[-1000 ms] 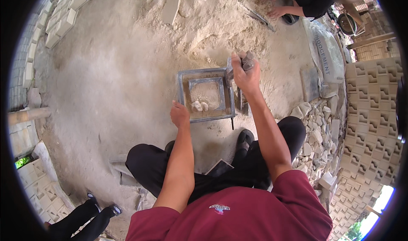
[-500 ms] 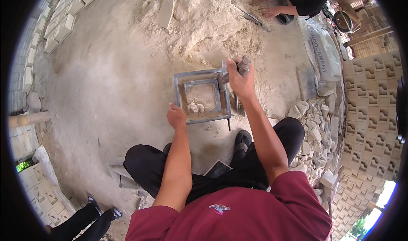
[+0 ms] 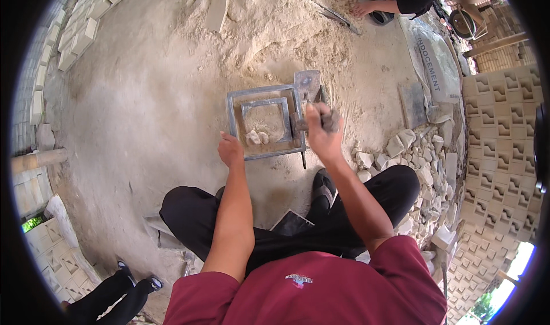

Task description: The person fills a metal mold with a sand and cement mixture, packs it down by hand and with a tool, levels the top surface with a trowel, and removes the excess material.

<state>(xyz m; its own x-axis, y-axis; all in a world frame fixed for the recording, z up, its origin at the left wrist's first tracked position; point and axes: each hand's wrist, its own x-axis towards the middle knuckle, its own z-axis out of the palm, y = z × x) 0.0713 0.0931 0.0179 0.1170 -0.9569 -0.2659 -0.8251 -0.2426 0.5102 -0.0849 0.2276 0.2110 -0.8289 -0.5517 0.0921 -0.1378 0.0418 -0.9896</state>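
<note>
- Mould (image 3: 236, 121): square metal frame with an inner square frame, flat on the sandy ground in front of the squatting person, middle of the scene.
- Left hand (image 3: 230, 150): fingers curled, resting on the mould's near-left corner.
- Right hand (image 3: 321, 135): closed around a grey lump (image 3: 330, 120) at the mould's right edge.
- Pale lumps (image 3: 256, 137) inside the mould, near side.
- Rubble (image 3: 413, 147) right.
- Sand heap (image 3: 269, 27) far.
- Another person's hand (image 3: 362, 9) far right.

Square mould (image 3: 264, 121) dull grey metal, dusty; ground (image 3: 143, 96) rough sandy cement; rubble (image 3: 412, 153) chalky, rough; shirt (image 3: 321, 290) maroon cloth.
</note>
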